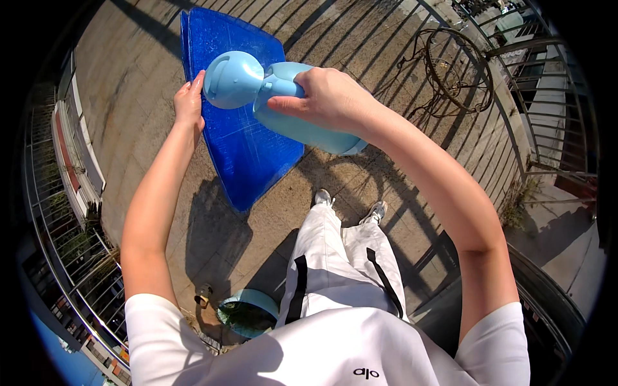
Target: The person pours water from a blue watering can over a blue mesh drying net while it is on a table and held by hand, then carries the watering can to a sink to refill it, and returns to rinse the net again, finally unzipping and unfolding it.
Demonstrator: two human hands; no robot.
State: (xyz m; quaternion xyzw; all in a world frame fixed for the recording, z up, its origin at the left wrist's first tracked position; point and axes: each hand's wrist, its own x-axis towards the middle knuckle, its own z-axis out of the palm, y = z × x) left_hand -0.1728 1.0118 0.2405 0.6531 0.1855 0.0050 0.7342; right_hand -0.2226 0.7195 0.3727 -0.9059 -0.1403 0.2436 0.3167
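Note:
My right hand (325, 93) is closed round the handle of a light-blue plastic watering can (309, 136). The can is tilted, its large round head (233, 80) pointing left. Beneath that head is a deep-blue, glossy sheet-like panel (251, 161), with a second layer showing along its upper left edge. My left hand (189, 103) grips the panel's left edge, with the fingertips close beside the can's head. Part of the left fingers is hidden behind the panel. Whether water is coming out cannot be seen.
A round wire stand (450, 71) sits on the paved floor to the right. Metal railings (547, 122) run along the right, others (71, 257) along the left. A light-blue tub (248, 313) with dark green contents and a small container (203, 296) are at the lower left.

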